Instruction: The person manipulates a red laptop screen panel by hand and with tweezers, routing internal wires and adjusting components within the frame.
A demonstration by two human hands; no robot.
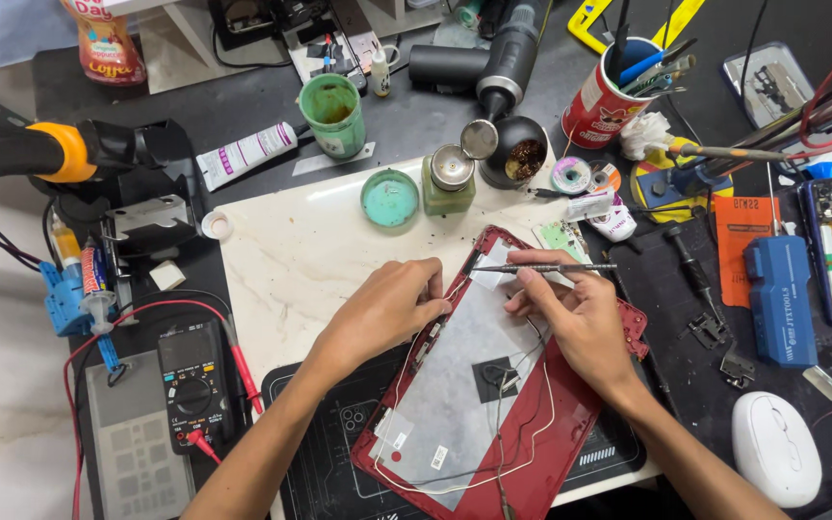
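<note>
**At the far end of the red lid, tool tip and pinning hand meet**

Over the far-left corner of the red laptop lid [570, 433], your two hands close in on the same spot. The lid lies open side up on the white marble slab [281, 250], its long axis running from the near centre of the bench up toward the far right, with the silvery panel [464, 385] filling its inside.

Your right hand [580, 313] is closed around a slim metal tool [546, 269], held like a pen. The tool lies almost level, left to right, with its tip pointing left toward the lid's far edge.

Your left hand [387, 308] holds nothing; its fingers curl down and press on the lid's left rim, just left of the tool tip. So the working point sits between your hands, nearer your left fingertips than your right palm.

Thin cables [532, 385] loop across the panel on the near side of your right hand, close under your wrist.

Off to the near left sits a multimeter [193, 385]; a white mouse [775, 448] lies near right.
</note>
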